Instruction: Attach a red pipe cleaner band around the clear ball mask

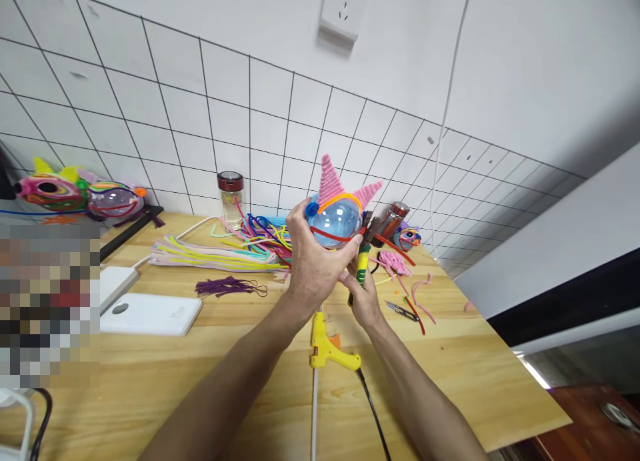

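My left hand wraps round a clear blue ball that is trimmed with pipe cleaners. Two pink spikes rise from its top, an orange strip arches below them and a red strip crosses its front. A blue coil sits at its left side. My right hand grips pliers with green and yellow handles. Their dark jaws are at the ball's right side, by a red pipe cleaner that sticks out to the right. Whether the jaws are closed on it I cannot tell.
A yellow glue gun lies below my hands, its cord running forward. Pipe cleaners, purple tassels and a white power bank lie left. Small snips lie right. A glass jar and decorated balls stand by the wall.
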{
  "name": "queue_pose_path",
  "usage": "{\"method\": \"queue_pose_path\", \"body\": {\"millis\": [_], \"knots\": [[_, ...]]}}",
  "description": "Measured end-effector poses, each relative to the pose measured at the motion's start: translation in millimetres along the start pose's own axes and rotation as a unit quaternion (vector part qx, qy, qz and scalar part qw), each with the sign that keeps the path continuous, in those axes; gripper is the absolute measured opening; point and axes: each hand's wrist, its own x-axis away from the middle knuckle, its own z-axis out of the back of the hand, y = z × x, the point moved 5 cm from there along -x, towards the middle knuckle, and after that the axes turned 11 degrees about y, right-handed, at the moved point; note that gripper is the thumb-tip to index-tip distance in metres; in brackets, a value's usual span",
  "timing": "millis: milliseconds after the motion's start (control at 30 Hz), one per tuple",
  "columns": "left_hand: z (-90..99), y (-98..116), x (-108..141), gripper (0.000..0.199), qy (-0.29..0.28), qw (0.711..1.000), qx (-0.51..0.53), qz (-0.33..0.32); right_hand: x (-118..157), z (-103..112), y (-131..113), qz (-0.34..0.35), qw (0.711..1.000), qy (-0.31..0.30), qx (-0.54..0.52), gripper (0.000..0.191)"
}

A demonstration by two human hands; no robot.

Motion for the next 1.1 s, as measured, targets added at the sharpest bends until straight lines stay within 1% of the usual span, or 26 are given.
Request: {"method": "queue_pose_path", "body": {"millis": [200, 400, 567, 700, 867, 1100], "knots": [[-1.4, -1, 2, 0.100, -0.011, 1.000, -0.002, -0.007, -1, 4, 2, -0.009, 1.000, 0.004, -0.011, 0.062], [-2.2, -2, 3, 0.100, -0.016, 1.000, -0.008, -0.004, -1, 7, -1, 0.001, 1.000, 0.016, -0.009, 0.056], [-2.5, -3, 3, 0.102, -0.016, 1.000, -0.010, -0.007, 1, 9, 2, -0.027, 1.000, 0.016, -0.001, 0.051], [-2.9, -2, 3, 0.102, -0.015, 1.000, -0.008, -0.006, 1, 11, 6, -0.035, 0.999, 0.023, 0.008, 0.050], [-3.4, 0, 3, 0.100, -0.020, 1.000, -0.009, -0.009, 1, 12, 9, -0.024, 0.999, 0.043, 0.015, 0.047], [-4.3, -2, 3, 0.100, -0.021, 1.000, -0.008, -0.005, 2, 13, 6, -0.024, 0.998, 0.040, 0.033, 0.040]]}}
